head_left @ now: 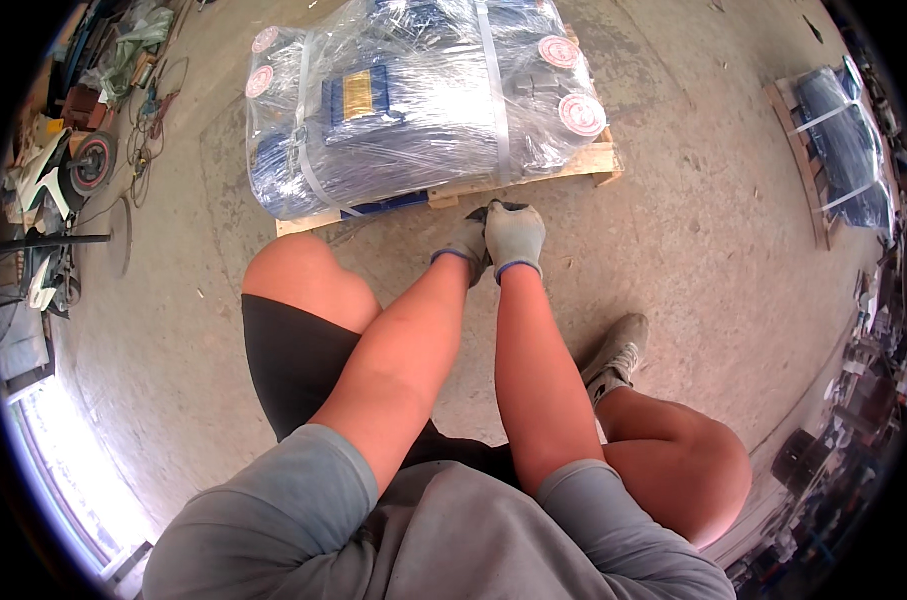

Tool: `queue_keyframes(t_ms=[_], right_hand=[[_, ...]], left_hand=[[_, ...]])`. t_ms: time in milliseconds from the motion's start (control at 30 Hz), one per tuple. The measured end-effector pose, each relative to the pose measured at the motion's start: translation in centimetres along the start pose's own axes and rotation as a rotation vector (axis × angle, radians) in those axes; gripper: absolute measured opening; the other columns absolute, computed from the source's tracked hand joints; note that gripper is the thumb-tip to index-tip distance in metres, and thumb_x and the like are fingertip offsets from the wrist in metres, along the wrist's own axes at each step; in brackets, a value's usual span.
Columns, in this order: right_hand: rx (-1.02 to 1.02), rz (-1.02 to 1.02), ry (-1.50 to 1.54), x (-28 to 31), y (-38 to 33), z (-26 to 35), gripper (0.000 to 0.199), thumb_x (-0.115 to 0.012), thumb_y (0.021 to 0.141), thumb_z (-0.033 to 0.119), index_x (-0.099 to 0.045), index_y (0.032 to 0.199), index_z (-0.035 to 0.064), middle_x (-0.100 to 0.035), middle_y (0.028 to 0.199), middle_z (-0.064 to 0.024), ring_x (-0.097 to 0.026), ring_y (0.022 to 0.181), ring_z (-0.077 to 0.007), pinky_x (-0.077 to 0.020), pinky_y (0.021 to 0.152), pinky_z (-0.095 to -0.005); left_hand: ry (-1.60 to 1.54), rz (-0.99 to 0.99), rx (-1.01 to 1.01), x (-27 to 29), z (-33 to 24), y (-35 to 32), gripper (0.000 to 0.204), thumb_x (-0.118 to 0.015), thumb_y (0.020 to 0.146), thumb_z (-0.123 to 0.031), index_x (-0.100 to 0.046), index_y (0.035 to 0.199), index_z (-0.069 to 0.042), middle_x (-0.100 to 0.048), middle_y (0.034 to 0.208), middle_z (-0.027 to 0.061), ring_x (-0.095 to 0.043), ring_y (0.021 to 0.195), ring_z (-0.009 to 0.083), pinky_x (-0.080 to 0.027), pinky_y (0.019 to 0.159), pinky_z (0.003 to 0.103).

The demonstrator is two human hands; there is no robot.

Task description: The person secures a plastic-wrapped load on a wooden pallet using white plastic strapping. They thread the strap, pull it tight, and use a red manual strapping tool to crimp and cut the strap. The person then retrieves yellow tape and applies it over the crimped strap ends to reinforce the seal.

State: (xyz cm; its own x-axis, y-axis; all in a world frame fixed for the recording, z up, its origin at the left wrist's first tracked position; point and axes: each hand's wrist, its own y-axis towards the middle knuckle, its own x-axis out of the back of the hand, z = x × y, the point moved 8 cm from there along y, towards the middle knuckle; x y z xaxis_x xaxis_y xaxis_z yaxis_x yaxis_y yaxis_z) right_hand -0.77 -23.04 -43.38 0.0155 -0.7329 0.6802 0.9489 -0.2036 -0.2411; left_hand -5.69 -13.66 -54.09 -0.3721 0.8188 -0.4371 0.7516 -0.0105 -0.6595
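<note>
My left hand (461,241) and my right hand (515,236) are close together in front of me, both in grey work gloves with dark palms. Their fingers are curled closed, and whatever may be between them is hidden. Just beyond them is a wooden pallet (601,163) bearing a bulky blue load (413,145) wrapped in shiny clear film. Pale straps, one being the right-hand strap (495,90), run over the wrapping. Round red-and-white stickers, such as the nearest sticker (581,115), mark its sides. A yellow plate (358,94) shows through the film.
A second wooden pallet (808,175) with a strapped blue load (845,150) stands at the far right. Along the left are a wheel (91,163), cables (148,130) and clutter. Dark parts (798,458) line the right wall. My shoe (618,350) rests on the concrete floor.
</note>
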Motion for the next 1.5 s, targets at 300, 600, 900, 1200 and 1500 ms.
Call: queue_keyframes(t_ms=[300, 600, 900, 1200, 1500], right_hand=[[-0.023, 0.099, 0.075, -2.8, 2.0, -0.5, 0.036, -0.068, 0.085, 0.027, -0.075, 0.081, -0.0089, -0.074, 0.084, -0.0287, -0.074, 0.086, -0.0404, -0.0565, 0.083, -0.0451], [-0.263, 0.147, 0.501, -2.4, -2.4, -2.9, 0.033, -0.072, 0.087, 0.025, -0.074, 0.095, -0.0068, -0.076, 0.097, -0.0257, -0.073, 0.096, -0.0376, -0.0556, 0.089, -0.0438], [-0.127, -0.010, 0.263, -1.0, -0.1, -1.6, 0.030, -0.069, 0.089, 0.022, -0.073, 0.094, -0.0068, -0.076, 0.092, -0.0231, -0.074, 0.092, -0.0344, -0.0572, 0.083, -0.0420], [-0.604, 0.040, 1.015, -4.5, -3.4, -7.5, 0.027, -0.056, 0.105, 0.024, -0.062, 0.117, 0.0005, -0.075, 0.092, -0.0115, -0.073, 0.066, -0.0276, -0.0543, 0.056, -0.0377], [-0.715, 0.198, 2.212, -9.3, 0.2, 1.8, 0.038, -0.044, 0.109, 0.034, -0.063, 0.125, 0.0055, -0.075, 0.110, -0.0102, -0.073, 0.097, -0.0298, -0.0592, 0.081, -0.0457]], left_hand=[[0.960, -0.068, -0.139, -0.5, -4.5, -2.3, 0.026, -0.059, 0.103, -0.031, -0.071, 0.117, -0.013, -0.074, 0.101, 0.0090, -0.068, 0.082, 0.0222, -0.055, 0.069, 0.038], [0.117, -0.072, -0.001, 1.5, -1.9, -0.6, 0.022, -0.070, 0.099, -0.028, -0.077, 0.107, -0.009, -0.076, 0.095, 0.0066, -0.071, 0.074, 0.0207, -0.058, 0.060, 0.038], [0.671, -0.123, 0.092, -0.7, -4.1, -3.5, 0.036, -0.063, 0.100, -0.037, -0.071, 0.125, -0.012, -0.073, 0.121, 0.0142, -0.069, 0.103, 0.0245, -0.054, 0.087, 0.037], [1.637, 0.178, 0.189, 2.1, 13.8, -6.8, 0.051, -0.063, 0.096, -0.040, -0.069, 0.135, -0.008, -0.068, 0.139, 0.0175, -0.066, 0.124, 0.0350, -0.051, 0.104, 0.046], [1.872, 0.379, 0.182, 2.3, 11.9, -6.5, 0.050, -0.067, 0.094, -0.039, -0.071, 0.134, -0.010, -0.070, 0.136, 0.0163, -0.067, 0.123, 0.0350, -0.051, 0.104, 0.047]])
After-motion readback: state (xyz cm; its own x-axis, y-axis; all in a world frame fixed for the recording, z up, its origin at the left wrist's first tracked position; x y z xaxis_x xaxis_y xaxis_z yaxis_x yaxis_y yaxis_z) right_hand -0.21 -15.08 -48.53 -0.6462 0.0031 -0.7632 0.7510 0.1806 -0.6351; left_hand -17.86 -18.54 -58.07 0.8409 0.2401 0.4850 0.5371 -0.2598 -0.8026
